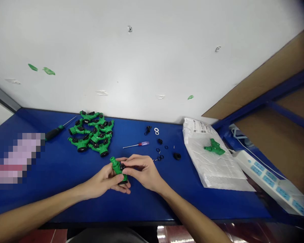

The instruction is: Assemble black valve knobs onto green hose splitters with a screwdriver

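- Here's the table [48, 182], broad and blue, with a bag [200, 162] along its right edge and a green piece [214, 147] on top.
- Left of centre, splitters [96, 135] crowd toward the far edge.
- Left hand [102, 180]: curled round the held splitter [117, 169], gripping its body from the left, over the near edge's half.
- Right hand [145, 170]: in from the right, thumb and fingers pinching.
- That splitter tilts, long axis running from far left to near right.
- Screwdriver [143, 144] just beyond the hands.
- And the knob [122, 166]! On the splitter's right side, left of the right hand, right at its fingertips.
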A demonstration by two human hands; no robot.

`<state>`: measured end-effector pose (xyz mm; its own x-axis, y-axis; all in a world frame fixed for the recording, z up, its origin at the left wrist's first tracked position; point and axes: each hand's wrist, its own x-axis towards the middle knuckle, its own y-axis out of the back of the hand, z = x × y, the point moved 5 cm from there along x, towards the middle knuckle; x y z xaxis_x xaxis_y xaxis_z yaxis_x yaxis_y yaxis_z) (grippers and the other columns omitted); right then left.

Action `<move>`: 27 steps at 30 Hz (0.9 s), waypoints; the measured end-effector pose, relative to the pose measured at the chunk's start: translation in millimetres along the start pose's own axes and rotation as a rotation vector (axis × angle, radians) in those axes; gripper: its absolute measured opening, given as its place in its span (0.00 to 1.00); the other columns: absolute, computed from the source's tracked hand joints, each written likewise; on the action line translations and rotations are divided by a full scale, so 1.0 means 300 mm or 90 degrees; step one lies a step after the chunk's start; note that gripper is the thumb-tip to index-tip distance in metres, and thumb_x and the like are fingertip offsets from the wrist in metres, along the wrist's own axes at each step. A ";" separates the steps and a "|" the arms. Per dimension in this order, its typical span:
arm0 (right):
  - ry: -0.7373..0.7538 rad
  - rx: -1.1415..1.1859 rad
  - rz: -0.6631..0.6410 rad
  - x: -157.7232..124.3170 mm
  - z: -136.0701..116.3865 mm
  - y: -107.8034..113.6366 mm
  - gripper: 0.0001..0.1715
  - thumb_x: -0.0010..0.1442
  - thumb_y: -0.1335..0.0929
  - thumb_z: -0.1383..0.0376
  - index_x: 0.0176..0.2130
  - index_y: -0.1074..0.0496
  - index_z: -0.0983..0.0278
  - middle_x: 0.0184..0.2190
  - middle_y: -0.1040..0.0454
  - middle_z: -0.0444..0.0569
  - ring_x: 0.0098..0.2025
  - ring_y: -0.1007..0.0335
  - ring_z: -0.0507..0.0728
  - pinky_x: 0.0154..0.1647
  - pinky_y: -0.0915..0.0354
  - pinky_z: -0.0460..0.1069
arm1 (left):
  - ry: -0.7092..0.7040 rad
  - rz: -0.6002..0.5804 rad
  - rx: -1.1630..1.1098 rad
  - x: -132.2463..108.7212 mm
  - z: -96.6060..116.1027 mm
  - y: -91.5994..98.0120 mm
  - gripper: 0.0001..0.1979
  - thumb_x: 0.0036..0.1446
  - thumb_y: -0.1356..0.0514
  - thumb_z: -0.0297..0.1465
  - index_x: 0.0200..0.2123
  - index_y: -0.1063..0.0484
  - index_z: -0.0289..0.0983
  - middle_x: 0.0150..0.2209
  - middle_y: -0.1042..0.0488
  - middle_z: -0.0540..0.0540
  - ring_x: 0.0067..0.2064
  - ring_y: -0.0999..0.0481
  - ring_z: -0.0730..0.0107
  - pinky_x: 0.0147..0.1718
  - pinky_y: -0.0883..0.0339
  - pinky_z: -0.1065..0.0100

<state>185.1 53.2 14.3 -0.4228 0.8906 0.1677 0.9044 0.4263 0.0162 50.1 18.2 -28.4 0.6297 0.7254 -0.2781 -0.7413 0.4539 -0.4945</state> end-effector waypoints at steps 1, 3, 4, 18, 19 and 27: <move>0.004 -0.004 0.000 0.001 -0.005 0.002 0.08 0.55 0.25 0.60 0.36 0.18 0.61 0.33 0.22 0.49 0.41 0.22 0.59 0.41 0.27 0.51 | 0.009 -0.004 0.018 0.000 -0.004 -0.001 0.31 0.58 0.37 0.42 0.59 0.44 0.38 0.34 0.22 0.44 0.37 0.17 0.56 0.42 0.26 0.50; 0.017 -0.038 -0.003 0.003 -0.016 0.007 0.07 0.56 0.26 0.61 0.36 0.18 0.61 0.32 0.22 0.48 0.38 0.22 0.57 0.40 0.27 0.50 | 0.003 -0.004 0.046 0.000 -0.006 0.000 0.29 0.60 0.39 0.43 0.58 0.44 0.37 0.33 0.23 0.45 0.35 0.18 0.57 0.38 0.26 0.54; 0.024 -0.056 -0.005 0.004 -0.022 0.008 0.07 0.57 0.27 0.62 0.35 0.18 0.61 0.32 0.22 0.48 0.37 0.22 0.56 0.39 0.28 0.50 | -0.010 0.000 0.057 0.000 -0.004 0.002 0.29 0.60 0.40 0.44 0.58 0.44 0.37 0.33 0.23 0.44 0.34 0.18 0.58 0.37 0.26 0.55; 0.009 -0.141 -0.007 -0.009 0.006 0.004 0.09 0.60 0.30 0.65 0.30 0.21 0.66 0.27 0.29 0.46 0.28 0.32 0.51 0.28 0.36 0.46 | -0.064 0.044 0.220 0.010 -0.006 0.013 0.20 0.63 0.45 0.46 0.48 0.42 0.36 0.33 0.30 0.48 0.31 0.22 0.65 0.32 0.27 0.59; 0.002 -0.142 -0.013 -0.010 0.012 0.005 0.09 0.60 0.30 0.65 0.29 0.22 0.66 0.26 0.30 0.46 0.27 0.33 0.51 0.27 0.37 0.45 | -0.061 0.047 0.230 0.011 -0.006 0.015 0.20 0.63 0.46 0.45 0.48 0.42 0.36 0.33 0.30 0.48 0.31 0.22 0.66 0.32 0.27 0.59; 0.086 -0.186 -0.073 -0.002 -0.003 -0.001 0.08 0.62 0.32 0.66 0.32 0.23 0.66 0.30 0.28 0.48 0.31 0.32 0.52 0.33 0.34 0.47 | 0.002 -0.065 0.150 0.012 -0.006 0.009 0.19 0.64 0.45 0.44 0.48 0.45 0.37 0.33 0.27 0.48 0.29 0.22 0.68 0.29 0.27 0.62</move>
<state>185.3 52.4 15.0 -0.5285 0.8024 0.2773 0.8382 0.4414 0.3203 50.7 21.2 -32.1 0.7042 0.6687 -0.2387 -0.7075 0.6327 -0.3149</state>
